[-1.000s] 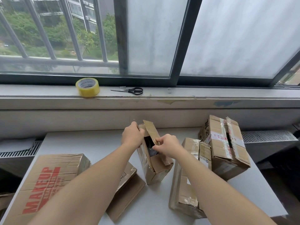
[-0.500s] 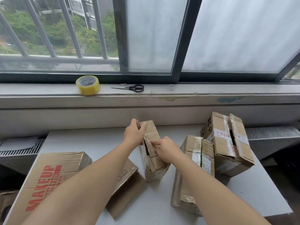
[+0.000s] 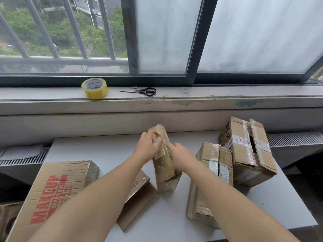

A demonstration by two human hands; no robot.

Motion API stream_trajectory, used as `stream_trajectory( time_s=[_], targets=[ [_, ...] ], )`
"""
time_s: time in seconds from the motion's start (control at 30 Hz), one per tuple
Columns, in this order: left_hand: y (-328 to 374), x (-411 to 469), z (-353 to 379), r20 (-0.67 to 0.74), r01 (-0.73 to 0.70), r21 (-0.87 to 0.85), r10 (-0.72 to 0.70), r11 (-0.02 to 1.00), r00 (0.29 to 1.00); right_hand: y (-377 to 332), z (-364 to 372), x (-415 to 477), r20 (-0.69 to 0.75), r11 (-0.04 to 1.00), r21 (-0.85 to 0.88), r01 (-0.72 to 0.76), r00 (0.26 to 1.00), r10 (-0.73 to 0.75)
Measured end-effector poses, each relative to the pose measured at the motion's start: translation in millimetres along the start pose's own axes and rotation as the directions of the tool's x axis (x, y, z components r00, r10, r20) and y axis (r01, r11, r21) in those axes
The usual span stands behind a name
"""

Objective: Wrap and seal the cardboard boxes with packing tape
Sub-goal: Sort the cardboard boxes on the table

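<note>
Box [image 3: 164,165] betw. other boxes [image 3: 248,151], hands [image 3: 148,147] atop

black-handled scissors [image 3: 143,91] lie closed on the windowsill [image 3: 227,95], above the white table [image 3: 97,149].

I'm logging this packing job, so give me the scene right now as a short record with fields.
setting: white table below a window sill
box in hand: small box, upright, flaps pressed shut
left hand: on the box top
right hand: against the box's right side
tape roll: on the sill, untouched
scissors: on the sill, right of the tape
other boxes: four on the table
</note>
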State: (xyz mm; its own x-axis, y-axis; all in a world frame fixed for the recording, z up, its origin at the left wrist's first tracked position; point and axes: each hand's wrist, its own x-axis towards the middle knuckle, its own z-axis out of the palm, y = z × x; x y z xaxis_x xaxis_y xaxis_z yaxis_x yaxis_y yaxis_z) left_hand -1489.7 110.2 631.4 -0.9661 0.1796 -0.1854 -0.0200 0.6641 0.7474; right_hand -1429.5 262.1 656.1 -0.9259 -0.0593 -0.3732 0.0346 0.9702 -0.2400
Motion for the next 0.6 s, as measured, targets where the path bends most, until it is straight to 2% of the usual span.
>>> stream_trajectory(
  time_s=[0.1, 0.17, 0.23, 0.27, 0.37, 0.47, 0.6],
  targets=[
    [-15, -1, -4, 0.059, -0.013, 0.065, 0.010, 0.998, 0.998, 4, 8, 1, 0.019, 0.998, 0.045, 0.047, 0.999, -0.048],
    [-24, -4, -7, 0.070, -0.029, 0.142, 0.020, 0.989, 0.997, 11, 12, 3, 0.027, 0.959, 0.279, 0.045, 0.998, -0.055],
    [-30, -9, -8, 0.082, -0.036, 0.235, 0.017, 0.971, 0.996, 17, 11, 4, 0.046, 0.836, 0.546, -0.059, 0.998, 0.040],
    [-32, -11, -8, 0.083, -0.036, 0.265, 0.015, 0.964, 0.996, 20, 9, 4, 0.080, 0.776, 0.620, -0.114, 0.993, 0.083],
    [-30, -14, -5, 0.095, -0.051, 0.326, 0.021, 0.944, 0.995, 21, 7, -2, 0.137, 0.790, 0.596, -0.146, 0.987, 0.079],
    [-22, -13, -1, 0.122, -0.055, 0.370, 0.010, 0.928, 0.992, 20, 19, -3, 0.088, 0.822, 0.560, -0.105, 0.994, 0.067],
    [-18, -13, 1, 0.139, -0.052, 0.406, -0.006, 0.912, 0.990, 23, 27, -4, 0.045, 0.782, 0.615, -0.104, 0.994, 0.097]
  ],
)
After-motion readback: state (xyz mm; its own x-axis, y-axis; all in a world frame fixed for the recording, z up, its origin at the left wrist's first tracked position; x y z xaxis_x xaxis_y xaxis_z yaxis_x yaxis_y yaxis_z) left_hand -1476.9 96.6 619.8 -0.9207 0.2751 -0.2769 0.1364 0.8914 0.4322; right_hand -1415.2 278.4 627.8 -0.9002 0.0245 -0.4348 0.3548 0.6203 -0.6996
